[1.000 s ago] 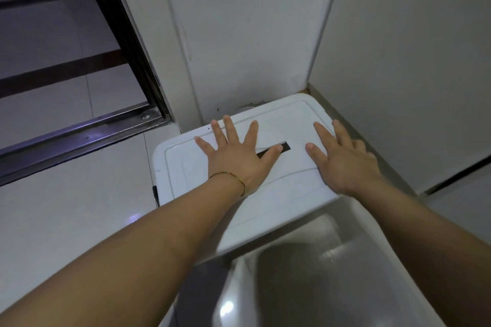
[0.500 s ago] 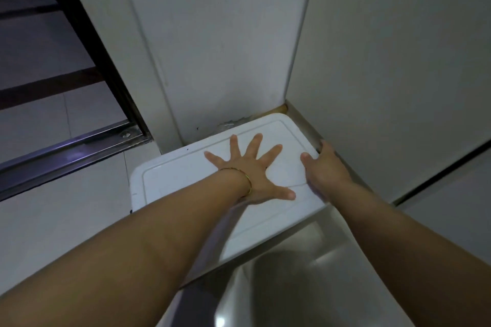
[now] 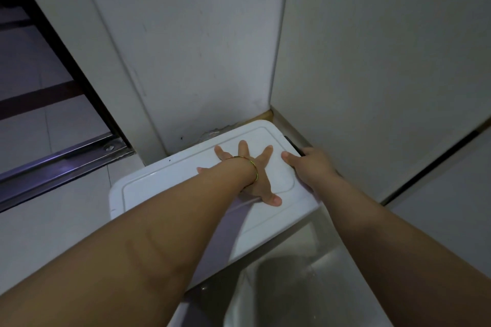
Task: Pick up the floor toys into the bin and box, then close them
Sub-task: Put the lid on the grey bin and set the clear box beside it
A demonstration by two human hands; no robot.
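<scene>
— Well, step in hand?
— Closing, by the look. Left hand [image 3: 256, 176] flat on white lid [image 3: 164, 186], fingers spread straight, pressing down. Right hand [image 3: 310, 167] hooked over the lid's right edge by black latch [image 3: 293, 145], thumb on top, fingers curled round the rim.
— Whereabouts?
— Tucked into wall corner [image 3: 271, 111]. Smooth, plain, raised panel outline; seemingly seated flat.
— Next?
— Probably snapping that latch under even downward pressure. Clear box [image 3: 292, 287] nearer, apparently lidless.

Thin gold bangle [image 3: 252, 164] round left wrist; forearms [image 3: 159, 233] bare.
</scene>
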